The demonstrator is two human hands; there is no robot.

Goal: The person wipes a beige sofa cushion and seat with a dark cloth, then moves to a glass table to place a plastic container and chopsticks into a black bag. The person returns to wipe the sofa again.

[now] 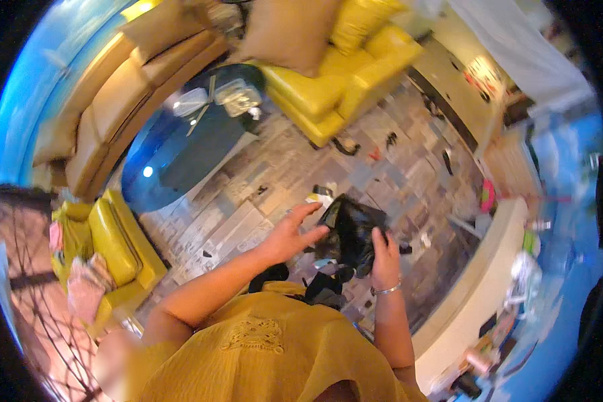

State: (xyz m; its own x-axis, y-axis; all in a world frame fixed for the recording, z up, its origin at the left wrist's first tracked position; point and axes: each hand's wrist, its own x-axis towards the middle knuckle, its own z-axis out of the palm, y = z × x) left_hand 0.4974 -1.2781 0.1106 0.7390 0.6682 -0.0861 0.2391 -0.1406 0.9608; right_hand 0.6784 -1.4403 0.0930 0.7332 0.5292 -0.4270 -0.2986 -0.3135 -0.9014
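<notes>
A glossy black bag point(357, 228), seemingly plastic, hangs in front of me above the tiled floor. My right hand point(386, 259) grips its right side, and a metal bangle circles that wrist. To the left of the bag is my left hand point(299, 231), thumb and fingers spread apart. Its thumb tip is close to the bag's edge; I cannot tell whether they touch. Beyond the left fingertips, a small white and yellow item point(319, 198) shows, too blurred to name. Dark items point(326, 286) lie low in front of my body.
Bits of litter are scattered over the patchwork floor point(241, 221). A dark glossy table point(196, 156) bearing plastic containers point(238, 98) stands at upper left, beside a tan sofa point(120, 95). Yellow armchairs point(301, 95) stand ahead and at left. A pale curved counter point(482, 261) borders the right.
</notes>
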